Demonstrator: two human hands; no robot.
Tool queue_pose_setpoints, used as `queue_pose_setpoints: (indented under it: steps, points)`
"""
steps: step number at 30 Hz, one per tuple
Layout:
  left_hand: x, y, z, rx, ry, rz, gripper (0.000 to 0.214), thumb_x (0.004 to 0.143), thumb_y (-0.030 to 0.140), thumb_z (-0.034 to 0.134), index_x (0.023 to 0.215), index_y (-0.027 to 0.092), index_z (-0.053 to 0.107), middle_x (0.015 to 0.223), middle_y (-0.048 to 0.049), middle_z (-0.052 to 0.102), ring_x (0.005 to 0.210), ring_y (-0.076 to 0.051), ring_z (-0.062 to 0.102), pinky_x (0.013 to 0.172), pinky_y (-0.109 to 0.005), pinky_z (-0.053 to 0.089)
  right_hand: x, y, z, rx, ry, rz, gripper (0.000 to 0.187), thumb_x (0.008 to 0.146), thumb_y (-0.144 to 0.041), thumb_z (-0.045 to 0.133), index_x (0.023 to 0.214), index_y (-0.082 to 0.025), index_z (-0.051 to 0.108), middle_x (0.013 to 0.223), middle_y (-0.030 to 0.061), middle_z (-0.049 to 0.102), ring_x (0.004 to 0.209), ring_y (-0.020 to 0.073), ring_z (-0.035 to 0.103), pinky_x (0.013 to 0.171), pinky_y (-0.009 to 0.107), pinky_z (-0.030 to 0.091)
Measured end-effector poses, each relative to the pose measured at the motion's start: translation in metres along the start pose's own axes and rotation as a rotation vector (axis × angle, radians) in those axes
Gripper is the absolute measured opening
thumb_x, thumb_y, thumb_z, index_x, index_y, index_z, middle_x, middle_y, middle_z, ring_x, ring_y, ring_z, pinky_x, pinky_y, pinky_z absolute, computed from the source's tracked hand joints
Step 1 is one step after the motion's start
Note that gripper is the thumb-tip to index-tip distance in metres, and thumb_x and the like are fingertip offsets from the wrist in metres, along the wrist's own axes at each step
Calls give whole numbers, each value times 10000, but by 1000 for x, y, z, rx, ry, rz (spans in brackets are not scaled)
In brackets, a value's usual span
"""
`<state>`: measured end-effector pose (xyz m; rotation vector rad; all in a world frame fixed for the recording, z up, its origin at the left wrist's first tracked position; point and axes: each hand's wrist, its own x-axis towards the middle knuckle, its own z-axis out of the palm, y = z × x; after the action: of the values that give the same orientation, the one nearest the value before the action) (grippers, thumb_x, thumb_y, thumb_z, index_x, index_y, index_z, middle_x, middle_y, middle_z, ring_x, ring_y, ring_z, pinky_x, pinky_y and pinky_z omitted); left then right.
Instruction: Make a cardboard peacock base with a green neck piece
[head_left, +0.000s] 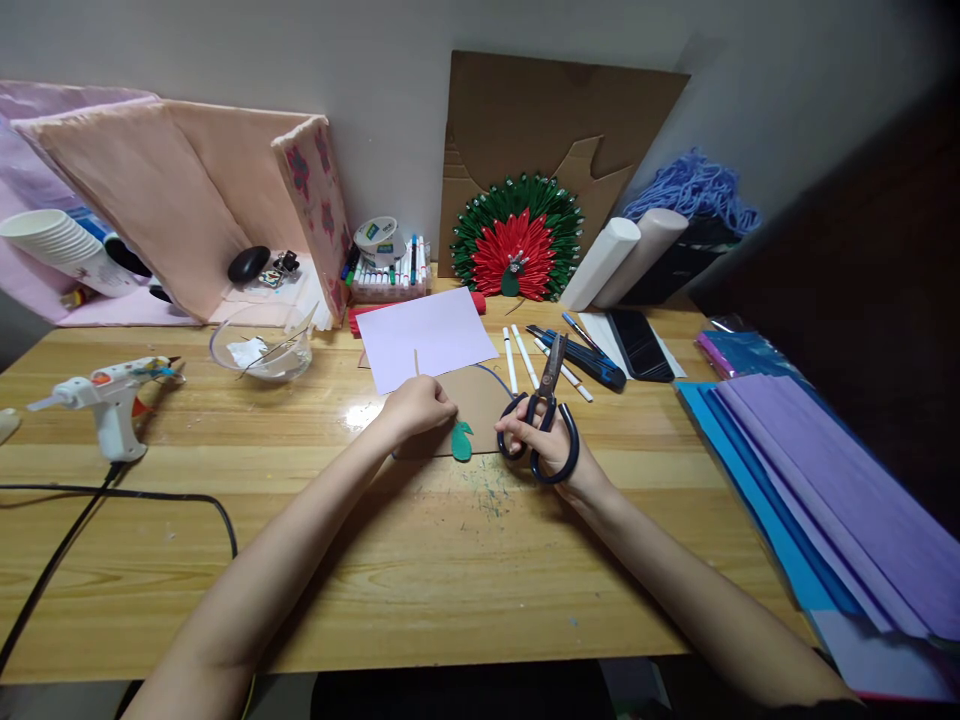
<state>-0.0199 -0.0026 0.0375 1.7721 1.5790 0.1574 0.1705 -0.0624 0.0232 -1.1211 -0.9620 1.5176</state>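
Observation:
My right hand (551, 445) is wrapped round the black handles of a pair of scissors (553, 372), whose blades point away from me and look closed. Over the cardboard, my left hand (421, 408) has its fingers pinched together, and what they grip is hidden. A thin tan strip (416, 362) sticks out behind that hand; whether it is held I cannot tell. Just right of the left fingertips lies a small green bird-shaped cutout (461, 442). It rests at the near edge of a brown cardboard piece (484, 400) with a blue curved line. A pale lilac sheet (427, 335) lies beyond.
A glue gun (116, 400) with a black cord stands at left, near a clear bowl (262, 345). White pens (510, 360), a blue-black cutter (592, 362) and a phone (639, 345) lie ahead right. Behind stands a red-green peacock craft (517, 240); coloured sheets (847, 500) lie right.

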Motion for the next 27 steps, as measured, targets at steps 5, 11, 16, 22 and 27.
queue_pose_setpoints:
  steps: [5,11,16,22,27]
  points:
    - [2,-4,-2,-12,-19,18,252,656,378,585,532,161,612,546,-27,621,525,-139,524,515,-247,340,0,2,-1,12,-17,-14,352,591,-351,789,706,-187,500,641,-10,665,446,86,537,448,212,432]
    - [1,-9,-20,-73,-72,-29,268,702,392,581,598,151,636,612,-54,670,575,-156,595,542,-241,390,2,4,-2,-4,-36,-24,322,635,-353,763,722,-188,501,637,-6,658,467,93,543,464,217,436]
    - [1,-13,-29,250,350,-130,265,754,400,549,724,156,645,845,-124,691,824,-252,621,668,-305,428,0,1,-1,-13,-27,-39,305,666,-366,740,740,-179,511,622,5,646,502,99,557,480,208,442]
    - [9,-19,-15,307,393,-146,321,776,446,530,798,142,633,920,-157,669,890,-269,606,695,-301,428,-1,-1,1,-42,-15,-37,327,642,-388,751,721,-176,514,616,3,644,485,96,549,475,212,438]
    - [13,-23,-14,251,367,-148,229,791,327,489,709,156,618,870,-153,680,853,-262,613,648,-284,408,0,0,1,-33,-16,-27,335,640,-396,749,725,-182,506,636,6,651,459,96,536,461,227,438]
